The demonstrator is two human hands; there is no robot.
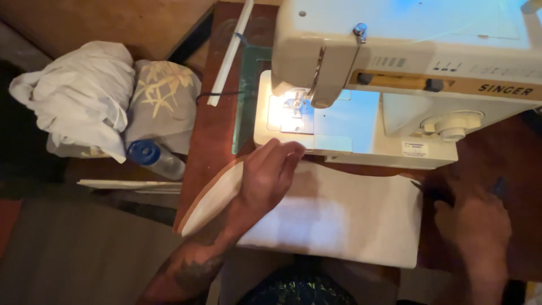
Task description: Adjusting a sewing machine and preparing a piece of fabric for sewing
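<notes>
Your left hand (270,175) lies open on the flat white fabric panel (344,217) before the cream sewing machine (395,73). Your right hand (474,226), right of it, grips something dark, unidentifiable. Judged step: positioning; next, feed the edge squarely toward the needle.

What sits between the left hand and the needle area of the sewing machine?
Nothing visible. The left hand rests on the white fabric at the front edge of the sewing machine; the lit bed up to the needle looks bare.
</notes>
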